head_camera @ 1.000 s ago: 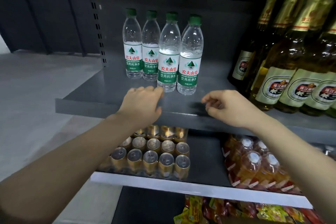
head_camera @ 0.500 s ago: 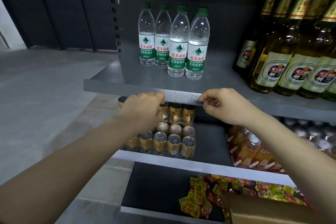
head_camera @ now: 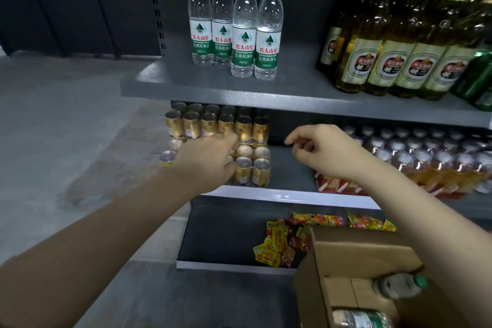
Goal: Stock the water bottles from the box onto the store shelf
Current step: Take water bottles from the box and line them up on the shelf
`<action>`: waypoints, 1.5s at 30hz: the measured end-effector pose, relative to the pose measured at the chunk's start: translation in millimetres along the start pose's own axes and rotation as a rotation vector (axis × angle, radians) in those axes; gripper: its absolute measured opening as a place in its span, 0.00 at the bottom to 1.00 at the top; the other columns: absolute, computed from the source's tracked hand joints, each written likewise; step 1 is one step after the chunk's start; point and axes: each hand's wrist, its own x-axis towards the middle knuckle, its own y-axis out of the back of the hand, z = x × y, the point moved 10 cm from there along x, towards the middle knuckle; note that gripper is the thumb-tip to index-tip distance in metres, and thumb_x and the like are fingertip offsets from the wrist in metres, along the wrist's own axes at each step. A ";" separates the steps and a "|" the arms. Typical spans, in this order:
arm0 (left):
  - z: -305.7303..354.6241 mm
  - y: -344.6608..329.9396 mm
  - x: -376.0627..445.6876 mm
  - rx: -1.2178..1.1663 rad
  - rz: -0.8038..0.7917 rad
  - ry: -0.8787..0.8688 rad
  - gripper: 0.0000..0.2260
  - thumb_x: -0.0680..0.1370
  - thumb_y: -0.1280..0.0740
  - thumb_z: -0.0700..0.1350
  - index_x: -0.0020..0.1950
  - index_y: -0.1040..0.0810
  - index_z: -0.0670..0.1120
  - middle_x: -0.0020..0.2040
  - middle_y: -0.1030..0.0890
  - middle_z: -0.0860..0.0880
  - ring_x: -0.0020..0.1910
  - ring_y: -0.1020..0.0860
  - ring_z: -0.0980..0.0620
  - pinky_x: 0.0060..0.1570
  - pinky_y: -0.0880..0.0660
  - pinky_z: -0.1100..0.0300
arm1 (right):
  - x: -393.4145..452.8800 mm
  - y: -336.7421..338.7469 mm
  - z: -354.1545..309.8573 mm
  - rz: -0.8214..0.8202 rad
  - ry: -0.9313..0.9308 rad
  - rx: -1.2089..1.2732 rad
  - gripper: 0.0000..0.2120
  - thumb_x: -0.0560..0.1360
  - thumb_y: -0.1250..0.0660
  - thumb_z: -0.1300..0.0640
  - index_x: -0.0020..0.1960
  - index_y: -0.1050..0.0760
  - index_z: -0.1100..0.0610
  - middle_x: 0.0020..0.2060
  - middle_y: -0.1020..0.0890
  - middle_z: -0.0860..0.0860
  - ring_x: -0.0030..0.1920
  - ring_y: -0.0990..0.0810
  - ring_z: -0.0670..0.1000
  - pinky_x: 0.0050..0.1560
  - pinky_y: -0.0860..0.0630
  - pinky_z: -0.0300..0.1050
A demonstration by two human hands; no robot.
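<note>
Both hands are empty: the left hand (head_camera: 210,157) and right hand (head_camera: 323,149) hang loosely curled above the box (head_camera: 354,255). Two water bottles (head_camera: 399,286) lie inside. A careless grab could knock down the four bottles (head_camera: 235,29) standing on the shelf (head_camera: 266,88) above the box.

Clear plastic bottles (head_camera: 234,26), matt cardboard box (head_camera: 359,255)

Head camera (worn) looks forward and down, near the shelf (head_camera: 266,93).
</note>
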 end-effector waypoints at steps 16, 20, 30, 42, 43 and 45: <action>113.3 -24.8 -26.1 -0.028 0.003 -0.185 0.11 0.78 0.42 0.48 0.60 0.32 0.49 0.54 0.22 0.50 0.46 0.27 0.49 0.41 0.34 0.57 | -108.6 22.1 78.8 0.011 -0.184 -0.006 0.13 0.72 0.37 0.62 0.55 0.23 0.57 0.41 0.21 0.50 0.43 0.21 0.51 0.44 0.28 0.41; 145.0 -34.6 -21.5 -0.038 -0.021 -0.190 0.11 0.78 0.41 0.48 0.59 0.31 0.49 0.57 0.23 0.50 0.54 0.25 0.47 0.42 0.33 0.57 | -129.2 32.3 105.8 0.005 -0.196 -0.011 0.12 0.73 0.38 0.62 0.55 0.22 0.57 0.43 0.18 0.52 0.45 0.21 0.53 0.48 0.25 0.45; 243.3 -61.2 -8.7 -0.058 -0.094 -0.179 0.09 0.78 0.41 0.48 0.58 0.32 0.48 0.55 0.24 0.49 0.52 0.26 0.48 0.41 0.33 0.57 | -174.1 55.5 191.0 -0.023 -0.201 -0.001 0.11 0.73 0.37 0.62 0.55 0.23 0.57 0.42 0.19 0.52 0.44 0.20 0.53 0.46 0.24 0.46; 303.7 -110.6 -7.2 -0.156 -0.190 -0.141 0.11 0.77 0.39 0.47 0.59 0.31 0.49 0.56 0.23 0.50 0.54 0.26 0.50 0.49 0.28 0.57 | -210.7 30.8 268.7 -0.106 -0.216 0.021 0.13 0.73 0.36 0.61 0.58 0.24 0.57 0.44 0.22 0.50 0.44 0.22 0.50 0.45 0.27 0.42; 305.6 -114.9 -7.5 -0.167 -0.191 -0.145 0.10 0.77 0.38 0.47 0.59 0.30 0.49 0.56 0.23 0.50 0.54 0.25 0.50 0.50 0.28 0.56 | -212.3 25.7 273.4 -0.112 -0.224 0.031 0.14 0.73 0.35 0.61 0.58 0.24 0.57 0.44 0.21 0.51 0.45 0.22 0.50 0.45 0.28 0.40; 307.4 -123.6 -7.5 -0.187 -0.200 -0.141 0.09 0.78 0.39 0.47 0.57 0.30 0.49 0.55 0.23 0.50 0.54 0.25 0.51 0.52 0.27 0.55 | -215.3 14.3 281.1 -0.133 -0.236 0.046 0.14 0.72 0.35 0.62 0.58 0.24 0.58 0.46 0.21 0.52 0.46 0.23 0.49 0.46 0.28 0.41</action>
